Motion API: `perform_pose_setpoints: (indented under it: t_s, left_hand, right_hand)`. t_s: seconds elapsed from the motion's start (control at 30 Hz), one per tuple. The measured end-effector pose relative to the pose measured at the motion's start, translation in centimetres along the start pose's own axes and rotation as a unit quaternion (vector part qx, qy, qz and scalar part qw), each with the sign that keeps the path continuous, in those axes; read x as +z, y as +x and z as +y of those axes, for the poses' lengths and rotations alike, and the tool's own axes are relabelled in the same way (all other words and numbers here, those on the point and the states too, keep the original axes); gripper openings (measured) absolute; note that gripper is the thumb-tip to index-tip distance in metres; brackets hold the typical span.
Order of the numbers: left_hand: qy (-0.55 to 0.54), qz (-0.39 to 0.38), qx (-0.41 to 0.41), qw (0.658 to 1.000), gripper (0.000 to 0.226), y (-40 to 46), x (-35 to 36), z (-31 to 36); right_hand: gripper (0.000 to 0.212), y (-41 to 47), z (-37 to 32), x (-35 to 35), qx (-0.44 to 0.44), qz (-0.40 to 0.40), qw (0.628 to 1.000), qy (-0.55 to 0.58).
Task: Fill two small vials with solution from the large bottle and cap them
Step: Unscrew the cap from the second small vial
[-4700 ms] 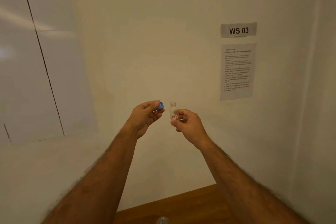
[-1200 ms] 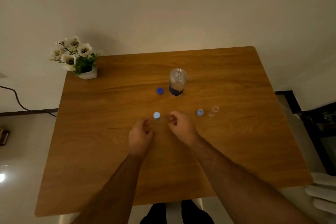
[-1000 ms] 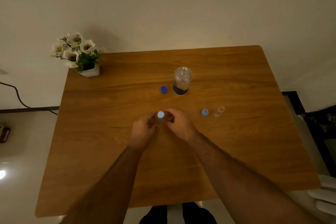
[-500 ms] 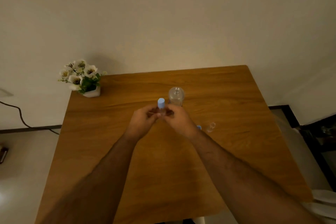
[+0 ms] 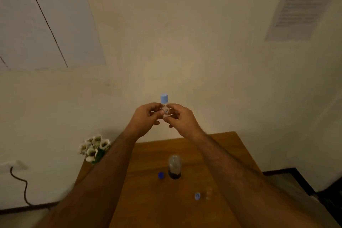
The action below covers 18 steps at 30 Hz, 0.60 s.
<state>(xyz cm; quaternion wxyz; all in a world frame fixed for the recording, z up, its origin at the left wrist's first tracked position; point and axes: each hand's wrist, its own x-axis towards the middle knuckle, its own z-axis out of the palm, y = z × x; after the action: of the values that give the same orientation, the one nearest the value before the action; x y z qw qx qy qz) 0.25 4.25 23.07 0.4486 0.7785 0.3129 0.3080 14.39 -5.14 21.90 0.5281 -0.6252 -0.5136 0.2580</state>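
A small clear vial [image 5: 166, 110] with a light blue cap [image 5: 164, 98] on top is held upright in the air in front of the wall. My left hand [image 5: 146, 119] pinches its body from the left, and my right hand [image 5: 180, 117] pinches it from the right. Below, on the wooden table [image 5: 148, 200], stands the large clear bottle [image 5: 174, 167], open, with a dark label at its base. Its dark blue cap [image 5: 161, 175] lies just left of it. A second small vial [image 5: 208, 193] stands uncapped further right, with a light blue cap [image 5: 197, 196] beside it.
A small pot of white flowers [image 5: 94, 149] sits at the table's back left corner. A printed sheet [image 5: 303, 2] hangs on the wall at the upper right. A dark cable [image 5: 22, 187] runs down the wall at the left.
Both hands lifted the capped vial from the table up to in front of the wall. The view tilted upward with them. The bottle, loose caps and second vial stayed put.
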Motion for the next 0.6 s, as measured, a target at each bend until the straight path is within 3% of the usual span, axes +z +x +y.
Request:
perform_pose_setpoints:
  t_s: [0.33, 0.6]
  left_hand:
    - [0.027, 0.026, 0.098, 0.994, 0.032, 3.8, -4.7, 12.1]
    - [0.039, 0.046, 0.161, 0.985, 0.032, 4.8, -7.6, 19.0]
  right_hand:
    - [0.049, 3.7, -11.1, -4.4, -0.104, 0.042, 0.994, 0.010]
    - [0.038, 4.4, -17.0, -6.7, -0.155, 0.070, 0.985, 0.030]
